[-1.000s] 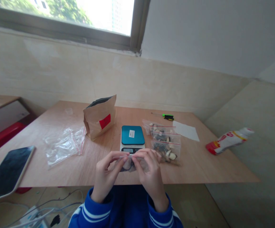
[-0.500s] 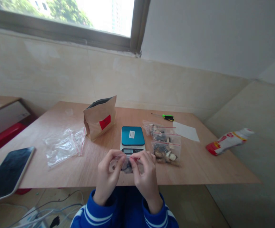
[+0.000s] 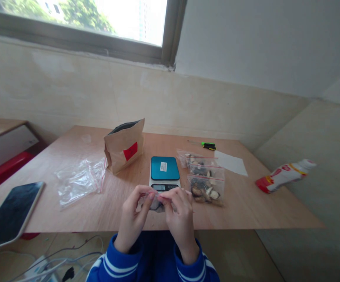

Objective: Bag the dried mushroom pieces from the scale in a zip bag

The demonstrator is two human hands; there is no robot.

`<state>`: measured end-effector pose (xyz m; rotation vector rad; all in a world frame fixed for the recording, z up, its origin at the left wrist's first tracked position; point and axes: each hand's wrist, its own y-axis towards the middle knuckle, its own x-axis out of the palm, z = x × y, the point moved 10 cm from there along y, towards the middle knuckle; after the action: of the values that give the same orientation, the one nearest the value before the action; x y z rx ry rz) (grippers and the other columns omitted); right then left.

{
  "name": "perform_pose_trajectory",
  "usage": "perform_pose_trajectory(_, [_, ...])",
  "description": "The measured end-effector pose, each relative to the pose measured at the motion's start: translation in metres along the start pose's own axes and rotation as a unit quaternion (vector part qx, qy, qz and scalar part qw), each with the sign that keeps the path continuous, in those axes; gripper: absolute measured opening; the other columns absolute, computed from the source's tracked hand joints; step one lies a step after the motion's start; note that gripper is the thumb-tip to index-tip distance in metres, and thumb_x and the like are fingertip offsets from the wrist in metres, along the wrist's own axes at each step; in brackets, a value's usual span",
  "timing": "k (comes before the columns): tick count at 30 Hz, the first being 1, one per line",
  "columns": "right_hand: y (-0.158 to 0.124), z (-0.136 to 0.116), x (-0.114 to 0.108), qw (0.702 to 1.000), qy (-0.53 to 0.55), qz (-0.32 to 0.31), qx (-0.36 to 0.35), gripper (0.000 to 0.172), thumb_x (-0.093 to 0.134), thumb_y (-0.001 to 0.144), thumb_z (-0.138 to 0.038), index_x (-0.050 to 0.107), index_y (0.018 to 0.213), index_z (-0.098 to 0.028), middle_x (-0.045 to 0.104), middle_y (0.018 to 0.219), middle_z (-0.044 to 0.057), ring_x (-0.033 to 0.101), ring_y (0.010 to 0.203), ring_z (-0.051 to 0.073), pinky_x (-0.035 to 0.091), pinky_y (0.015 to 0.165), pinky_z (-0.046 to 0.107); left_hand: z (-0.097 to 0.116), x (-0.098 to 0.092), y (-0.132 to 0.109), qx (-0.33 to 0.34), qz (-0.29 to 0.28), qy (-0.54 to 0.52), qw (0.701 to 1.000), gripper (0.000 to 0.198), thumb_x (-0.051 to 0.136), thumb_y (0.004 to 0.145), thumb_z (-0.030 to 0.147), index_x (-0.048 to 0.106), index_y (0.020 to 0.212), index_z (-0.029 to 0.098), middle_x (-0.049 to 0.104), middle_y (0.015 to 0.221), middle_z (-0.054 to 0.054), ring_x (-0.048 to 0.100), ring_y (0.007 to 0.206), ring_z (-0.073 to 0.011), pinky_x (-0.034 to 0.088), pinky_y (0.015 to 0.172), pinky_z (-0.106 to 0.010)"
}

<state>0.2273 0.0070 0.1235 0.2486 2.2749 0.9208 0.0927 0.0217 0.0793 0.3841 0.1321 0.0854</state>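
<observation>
Both hands pinch the top edge of a small clear plastic bag (image 3: pixel 157 205) with dark pieces inside, just in front of the scale. My left hand (image 3: pixel 135 211) grips its left part, my right hand (image 3: pixel 178 214) its right part, with the fingertips close together. The scale (image 3: pixel 164 168) has a blue-green top with a white label; its display shows partly above my fingers. Right of it lie several zip bags of dried mushrooms (image 3: pixel 207 190), overlapping in a column. Clear bags (image 3: pixel 80 182) lie flat on the left.
A brown paper bag (image 3: pixel 125 150) stands open behind the scale's left side. Screwdrivers (image 3: pixel 208 145) and white paper (image 3: pixel 231 162) lie at the back right. A bottle (image 3: pixel 284 176) is at the right, a tablet (image 3: pixel 11 211) at the left edge, cables (image 3: pixel 55 266) below.
My right hand's fingertips have shifted slightly left along the top of the small bag, nearer my left fingertips. The view has moved a little; the other objects stay put.
</observation>
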Motion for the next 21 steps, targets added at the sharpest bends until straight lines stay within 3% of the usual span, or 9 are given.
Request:
perform_pose_trajectory(7, [-0.007, 0.0, -0.004, 0.999, -0.027, 0.04, -0.001, 0.022, 0.049, 0.093, -0.015, 0.06, 0.074, -0.02, 0.054, 0.068, 0.0, 0.049, 0.071, 0.017, 0.032, 0.073, 0.032, 0.021, 0.006, -0.001, 0.083, 0.012, 0.053, 0.995, 0.013, 0.049, 0.09, 0.014, 0.059, 0.086, 0.021, 0.066, 0.085, 0.0, 0.063, 0.08, -0.0126, 0.05, 0.071, -0.022])
perform_pose_trajectory(12, [-0.004, 0.003, 0.005, 1.0, -0.006, -0.012, 0.01, 0.016, 0.053, 0.093, -0.022, 0.063, 0.08, -0.021, 0.058, 0.073, 0.001, 0.052, 0.073, 0.017, 0.032, 0.075, 0.032, 0.026, -0.002, -0.003, 0.114, 0.068, 0.084, 0.988, 0.014, 0.051, 0.089, 0.013, 0.058, 0.08, 0.021, 0.065, 0.083, 0.001, 0.062, 0.078, -0.0124, 0.049, 0.069, -0.022])
perform_pose_trajectory(14, [-0.002, 0.005, 0.009, 0.999, 0.01, -0.047, -0.001, 0.008, 0.059, 0.09, -0.026, 0.065, 0.088, -0.023, 0.063, 0.08, 0.0, 0.055, 0.077, 0.017, 0.034, 0.077, 0.032, 0.021, -0.01, -0.003, 0.097, 0.094, 0.086, 0.987, 0.011, 0.052, 0.088, 0.015, 0.059, 0.082, 0.021, 0.065, 0.083, 0.001, 0.062, 0.077, -0.0128, 0.049, 0.068, -0.023])
perform_pose_trajectory(17, [-0.001, 0.014, 0.009, 0.997, 0.014, -0.075, -0.007, 0.014, 0.058, 0.09, -0.025, 0.065, 0.102, -0.025, 0.065, 0.089, 0.001, 0.057, 0.084, 0.018, 0.035, 0.079, 0.032, 0.007, -0.033, -0.004, 0.045, 0.158, 0.064, 0.984, 0.005, 0.054, 0.089, 0.022, 0.059, 0.087, 0.021, 0.065, 0.082, 0.0, 0.062, 0.076, -0.0132, 0.049, 0.068, -0.023])
perform_pose_trajectory(21, [-0.002, 0.031, 0.001, 0.997, -0.001, -0.073, 0.005, 0.01, 0.057, 0.09, -0.019, 0.067, 0.089, -0.022, 0.065, 0.086, 0.002, 0.057, 0.083, 0.018, 0.036, 0.077, 0.031, -0.006, -0.055, -0.005, -0.004, 0.205, 0.03, 0.978, 0.008, 0.059, 0.086, 0.028, 0.059, 0.084, 0.02, 0.063, 0.076, 0.002, 0.06, 0.073, -0.0119, 0.047, 0.069, -0.022])
